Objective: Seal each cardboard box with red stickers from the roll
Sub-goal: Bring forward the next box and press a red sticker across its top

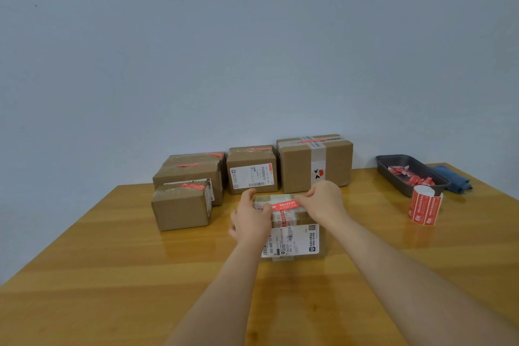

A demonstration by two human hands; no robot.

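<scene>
A small cardboard box (297,236) with a white shipping label stands on the wooden table in front of me. A red sticker (285,205) stretches across its top. My left hand (251,219) pinches the sticker's left end and my right hand (323,201) pinches its right end. The roll of red stickers (424,205) stands upright at the right, apart from both hands.
Several cardboard boxes with red stickers on top stand behind: a small one (181,206) at the left, a stack (191,174), a labelled box (251,173) and a taller box (316,164). A dark tray (391,167) with red scraps and a blue cloth (452,178) lie at the right. The table (112,261) runs to the wall.
</scene>
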